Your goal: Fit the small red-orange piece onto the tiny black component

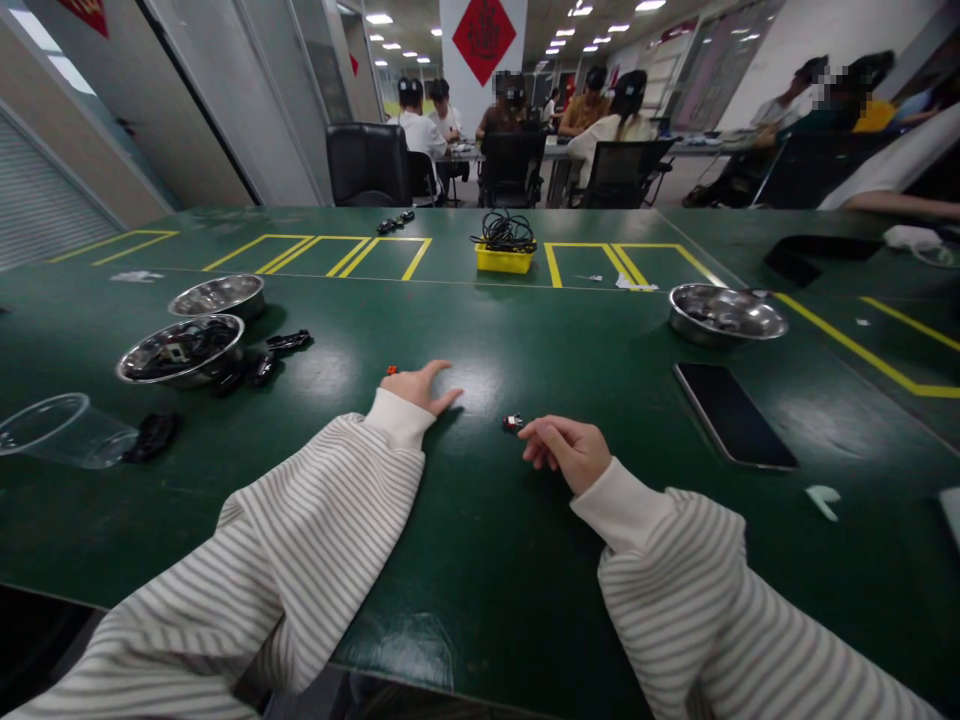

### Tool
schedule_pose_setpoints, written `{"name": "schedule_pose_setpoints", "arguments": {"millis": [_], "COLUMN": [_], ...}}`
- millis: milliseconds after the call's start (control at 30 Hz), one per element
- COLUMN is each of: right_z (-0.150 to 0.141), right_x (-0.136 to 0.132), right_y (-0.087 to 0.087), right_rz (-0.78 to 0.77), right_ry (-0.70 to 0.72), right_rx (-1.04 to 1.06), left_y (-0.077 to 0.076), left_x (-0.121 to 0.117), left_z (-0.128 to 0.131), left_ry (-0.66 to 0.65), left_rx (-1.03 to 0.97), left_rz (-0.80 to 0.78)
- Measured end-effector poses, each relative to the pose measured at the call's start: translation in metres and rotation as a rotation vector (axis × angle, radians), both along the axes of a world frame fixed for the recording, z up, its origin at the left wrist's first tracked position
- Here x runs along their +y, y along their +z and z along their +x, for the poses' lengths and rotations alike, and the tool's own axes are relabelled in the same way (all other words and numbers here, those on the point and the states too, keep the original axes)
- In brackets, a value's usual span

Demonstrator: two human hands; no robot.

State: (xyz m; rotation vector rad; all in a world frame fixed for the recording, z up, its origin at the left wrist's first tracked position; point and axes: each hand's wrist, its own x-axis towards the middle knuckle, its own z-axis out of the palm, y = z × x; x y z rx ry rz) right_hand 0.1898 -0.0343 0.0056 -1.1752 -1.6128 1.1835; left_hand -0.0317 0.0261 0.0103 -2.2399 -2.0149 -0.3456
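My left hand (417, 386) rests over the table with thumb and index finger spread apart and nothing between them. Just beyond its knuckles lies a tiny orange piece (391, 370), partly hidden by the hand. My right hand (568, 448) is to the right, fingers curled and thumb laid against the index finger. At its fingertips is a small black, red and white part (512, 422) with thin metal prongs pointing toward the hand. Whether the fingers grip this part or only sit beside it, I cannot tell. Its exact kind is too small to make out.
Steel bowls (180, 350) with black parts stand left, beside loose black pieces (289, 341) and a tipped clear plastic cup (71, 432). To the right are another steel bowl (726, 315) and a phone (735, 415). A yellow bin (505, 260) holds black cables. People sit beyond.
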Motion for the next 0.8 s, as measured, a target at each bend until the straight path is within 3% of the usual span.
{"name": "schedule_pose_setpoints", "arguments": {"millis": [67, 167, 367, 800], "right_z": [0.000, 0.000, -0.001, 0.000], "right_x": [0.000, 0.000, -0.001, -0.001], "right_y": [0.000, 0.000, 0.000, 0.003], "right_rz": [0.003, 0.013, 0.006, -0.001], "right_ry": [0.014, 0.014, 0.017, 0.057], "right_rx": [0.004, 0.012, -0.008, -0.040], "left_y": [0.002, 0.003, 0.006, 0.001], "left_x": [0.010, 0.020, 0.022, 0.024], "left_z": [-0.027, -0.054, -0.054, -0.066], "left_ry": [0.184, 0.296, 0.299, 0.242], "left_rx": [0.044, 0.057, 0.065, 0.043], "left_rz": [-0.005, -0.098, -0.178, -0.089]}}
